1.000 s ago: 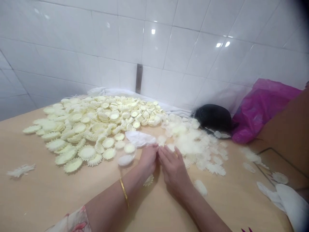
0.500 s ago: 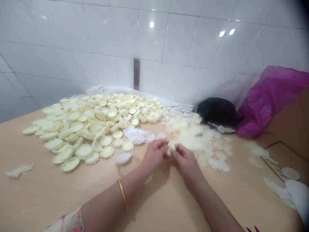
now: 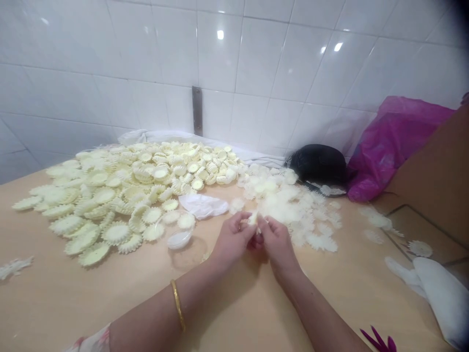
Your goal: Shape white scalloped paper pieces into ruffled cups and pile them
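Note:
My left hand (image 3: 230, 239) and my right hand (image 3: 276, 242) meet above the tan table (image 3: 73, 298), both pinching one small pale fluted paper cup (image 3: 253, 218) between their fingertips. A gold bangle (image 3: 178, 305) circles my left wrist. To the left spreads a wide heap of cream-yellow fluted cups (image 3: 124, 188). Just beyond my hands lies a pile of flat whitish paper liners (image 3: 289, 205). A white cloth (image 3: 203, 205) and a small clear dish (image 3: 179, 239) sit between the heap and my left hand.
A white tiled wall (image 3: 234, 63) backs the table. A black bag (image 3: 318, 164) and a magenta plastic bag (image 3: 395, 142) lie at the back right. White cloth (image 3: 436, 293) rests at the right edge, near a brown board (image 3: 436, 171). Loose liners are scattered to the right.
My hands lifted from the table, where they pressed flat on a liner, and now hold one small cup up between the fingertips. The view has shifted slightly to the right.

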Available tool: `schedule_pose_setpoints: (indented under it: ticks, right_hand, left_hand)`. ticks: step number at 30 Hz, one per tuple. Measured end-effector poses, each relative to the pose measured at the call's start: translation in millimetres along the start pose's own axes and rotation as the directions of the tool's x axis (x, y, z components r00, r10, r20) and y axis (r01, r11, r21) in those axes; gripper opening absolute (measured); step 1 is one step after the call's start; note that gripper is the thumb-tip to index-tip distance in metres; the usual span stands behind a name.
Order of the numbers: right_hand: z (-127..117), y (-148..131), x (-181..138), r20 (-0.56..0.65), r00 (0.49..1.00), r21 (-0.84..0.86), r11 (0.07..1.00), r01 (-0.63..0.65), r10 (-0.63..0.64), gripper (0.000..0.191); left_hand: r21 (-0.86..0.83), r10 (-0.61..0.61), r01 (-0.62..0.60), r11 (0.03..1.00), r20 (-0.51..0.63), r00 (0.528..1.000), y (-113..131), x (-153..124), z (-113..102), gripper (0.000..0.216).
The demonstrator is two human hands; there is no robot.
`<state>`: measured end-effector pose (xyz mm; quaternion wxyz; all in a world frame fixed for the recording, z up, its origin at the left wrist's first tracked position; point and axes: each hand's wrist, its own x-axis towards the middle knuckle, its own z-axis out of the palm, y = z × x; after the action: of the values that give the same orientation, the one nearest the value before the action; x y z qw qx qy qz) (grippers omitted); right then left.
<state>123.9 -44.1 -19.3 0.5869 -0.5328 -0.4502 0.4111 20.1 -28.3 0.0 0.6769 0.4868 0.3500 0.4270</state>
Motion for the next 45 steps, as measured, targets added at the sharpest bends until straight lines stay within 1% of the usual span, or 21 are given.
schedule_pose_setpoints:
  ticks: [2, 4, 6, 8, 10, 11, 13, 15, 17, 18, 20, 23, 26, 28, 30, 33, 36, 39, 41, 43, 45]
  right_hand:
    - [-0.5, -2.4, -0.6, -0.026, 1.000, -0.031, 1.000, 0.004, -0.005, 0.039]
    - [-3.3, -4.2, 0.2, -0.105, 0.990, -0.152, 0.985, 0.082, -0.098, 0.035]
    - [-6.8, -5.2, 1.6, -0.173, 0.947, -0.337, 0.919, 0.203, -0.272, 0.027]
    - [-8.7, -5.9, 1.7, -0.170, 0.874, -0.510, 0.800, 0.317, -0.455, 0.017]
    - [-7.4, -6.6, -0.3, -0.076, 0.814, -0.632, 0.660, 0.407, -0.575, 0.011]
    - [-5.7, -7.0, -2.1, -0.003, 0.801, -0.672, 0.594, 0.442, -0.599, 0.011]
    - [-1.3, -8.0, -6.0, 0.149, 0.792, -0.714, 0.490, 0.501, -0.592, 0.014]
    - [1.6, -8.7, -8.9, 0.239, 0.782, -0.708, 0.448, 0.546, -0.575, 0.017]
    - [1.3, -9.0, -9.5, 0.229, 0.776, -0.665, 0.488, 0.565, -0.588, 0.017]
    - [-0.1, -9.0, -9.0, 0.187, 0.781, -0.640, 0.529, 0.557, -0.596, 0.017]
    - [-3.8, -8.7, -7.0, 0.075, 0.812, -0.593, 0.628, 0.503, -0.579, 0.015]
    - [-7.9, -8.4, -3.9, -0.039, 0.883, -0.512, 0.768, 0.384, -0.468, 0.016]
    - [-8.2, -9.0, -2.7, -0.051, 0.940, -0.390, 0.873, 0.292, -0.337, 0.019]
    - [-7.7, -9.9, -2.5, -0.052, 0.958, -0.300, 0.920, 0.253, -0.281, 0.021]
    - [-7.4, -11.2, -2.4, -0.074, 0.961, -0.241, 0.940, 0.241, -0.266, 0.021]
    - [-6.8, -13.6, -3.2, -0.093, 0.962, -0.218, 0.948, 0.232, -0.257, 0.021]
    - [-4.3, -15.1, -5.1, -0.015, 0.988, -0.110, 0.982, 0.153, -0.156, 0.026]
    - [-2.4, -14.0, -5.6, 0.046, 0.995, 0.006, 0.996, 0.084, -0.084, 0.024]
    - [-3.2, -12.5, -4.3, 0.034, 0.997, 0.016, 0.997, 0.075, -0.076, 0.022]
    - [-5.7, -11.6, -1.9, 0.009, 0.996, -0.031, 0.995, 0.094, -0.093, 0.020]
    - [-8.8, -12.1, 0.4, -0.019, 0.990, -0.107, 0.985, 0.137, -0.140, 0.018]
  left_hand:
    - [0.010, 0.000, 0.000, 1.000, -0.011, 1.000, -0.1, 0.7, -0.9, 0.027]
    - [0.007, -0.022, 0.022, 1.000, -0.058, 0.998, 0.5, 1.4, -1.8, 0.022]
    - [-0.041, -0.091, 0.087, 0.995, -0.115, 0.989, 2.1, 1.8, -1.9, 0.014]
    - [-0.135, -0.198, 0.181, 0.974, -0.123, 0.972, 4.2, 1.8, -0.7, 0.014]
    - [-0.246, -0.287, 0.266, 0.932, -0.052, 0.957, 5.9, 2.4, 0.8, 0.023]
    - [-0.301, -0.309, 0.289, 0.909, -0.018, 0.951, 6.3, 3.1, 1.1, 0.026]
    - [-0.395, -0.319, 0.295, 0.870, 0.006, 0.948, 6.5, 5.8, 0.0, 0.025]
    - [-0.431, -0.314, 0.273, 0.860, -0.025, 0.949, 6.2, 9.7, -3.7, 0.019]
    - [-0.415, -0.294, 0.245, 0.876, -0.059, 0.954, 5.7, 13.4, -8.4, 0.014]
    - [-0.396, -0.278, 0.230, 0.889, -0.067, 0.958, 5.3, 14.7, -10.4, 0.014]
    - [-0.342, -0.236, 0.198, 0.918, -0.074, 0.969, 4.1, 15.7, -12.7, 0.011]
    - [-0.221, -0.187, 0.174, 0.960, -0.039, 0.982, 1.3, 13.7, -12.3, 0.006]
    - [-0.137, -0.136, 0.133, 0.982, -0.014, 0.991, -1.2, 10.4, -10.8, 0.010]
    - [-0.100, -0.108, 0.104, 0.990, -0.043, 0.993, -1.7, 8.9, -10.6, 0.016]
    - [-0.080, -0.086, 0.080, 0.994, -0.082, 0.993, -1.1, 7.8, -10.6, 0.019]
    - [-0.059, -0.050, 0.045, 0.997, -0.103, 0.993, 0.0, 6.6, -9.9, 0.019]
    - [-0.026, 0.034, -0.037, 0.999, -0.096, 0.995, -1.5, 5.3, -8.4, 0.020]
    - [-0.015, 0.112, -0.113, 0.993, -0.091, 0.990, -5.8, 4.0, -7.1, 0.024]
    - [-0.033, 0.086, -0.088, 0.996, -0.057, 0.995, -7.7, 3.9, -7.0, 0.023]
    - [-0.071, -0.001, 0.002, 0.997, 0.011, 1.000, -7.2, 5.3, -8.1, 0.020]
    - [-0.100, -0.092, 0.100, 0.990, 0.086, 0.992, -4.4, 8.6, -10.5, 0.020]
